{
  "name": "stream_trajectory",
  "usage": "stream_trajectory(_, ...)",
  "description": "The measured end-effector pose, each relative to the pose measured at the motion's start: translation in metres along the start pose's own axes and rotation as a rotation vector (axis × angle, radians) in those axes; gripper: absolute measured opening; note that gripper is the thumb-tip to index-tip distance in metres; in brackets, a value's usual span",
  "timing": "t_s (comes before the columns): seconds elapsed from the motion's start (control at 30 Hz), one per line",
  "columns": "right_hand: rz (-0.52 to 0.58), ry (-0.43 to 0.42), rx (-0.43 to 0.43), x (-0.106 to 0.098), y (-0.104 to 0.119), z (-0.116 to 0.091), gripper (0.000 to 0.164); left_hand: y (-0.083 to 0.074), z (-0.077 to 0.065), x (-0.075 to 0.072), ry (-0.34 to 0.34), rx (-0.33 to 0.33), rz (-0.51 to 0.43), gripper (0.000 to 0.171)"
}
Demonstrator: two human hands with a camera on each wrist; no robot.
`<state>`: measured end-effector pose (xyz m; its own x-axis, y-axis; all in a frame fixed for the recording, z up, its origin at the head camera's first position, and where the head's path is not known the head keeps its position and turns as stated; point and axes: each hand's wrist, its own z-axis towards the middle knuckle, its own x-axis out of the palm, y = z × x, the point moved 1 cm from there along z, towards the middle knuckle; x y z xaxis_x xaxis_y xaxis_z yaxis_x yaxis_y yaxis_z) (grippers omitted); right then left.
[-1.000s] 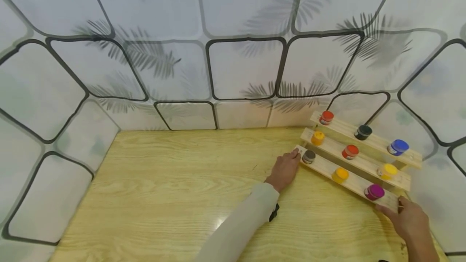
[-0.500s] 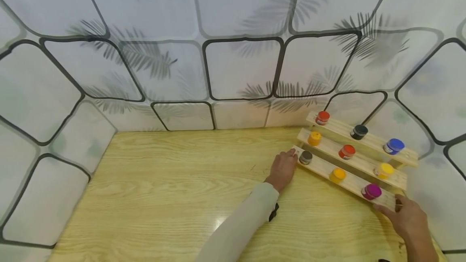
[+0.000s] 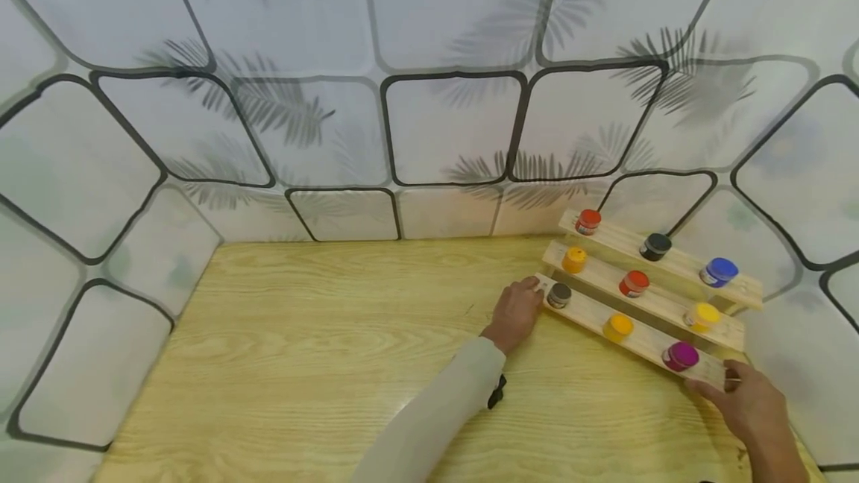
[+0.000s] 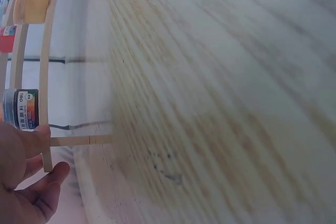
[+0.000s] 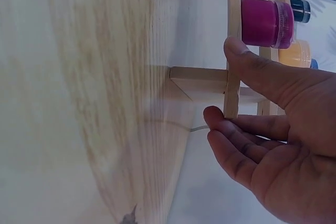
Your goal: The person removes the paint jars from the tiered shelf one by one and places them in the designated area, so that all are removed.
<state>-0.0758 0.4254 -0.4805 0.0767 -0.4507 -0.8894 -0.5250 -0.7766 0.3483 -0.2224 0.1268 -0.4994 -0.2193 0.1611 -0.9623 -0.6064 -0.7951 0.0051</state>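
Both hands pinch the rack (image 3: pixel 647 302): left hand (image 3: pixel 515 311) one end, right hand (image 3: pixel 741 401) the other. Nine paint pots sit on it (magenta pot (image 3: pixel 681 355) nearest the right hand).

A stepped rack (image 3: pixel 661 302) of jars stands at the table's (image 3: pixel 322 349) right rear corner.

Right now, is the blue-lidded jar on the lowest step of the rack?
No, the blue-lidded jar stands on the top step of the wooden rack.

Light wooden table (image 3: pixel 302 364) carries, apparently directly, a stepped wooden rack (image 3: pixel 647 297).
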Motion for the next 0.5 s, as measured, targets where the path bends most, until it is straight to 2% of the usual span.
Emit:
stream_trajectory(0.2, 0.016, -0.011, -0.019, 0.003, 0.006, -0.001, 0.102, 0.010, -0.008, -0.002, -0.064, 0.005, -0.069, 0.018)
stream_trajectory(0.5, -0.002, -0.015, -0.131, 0.007, 0.015, 0.000, 0.099, 0.023, -0.026, -0.010, -0.068, 0.003, -0.091, 0.019)
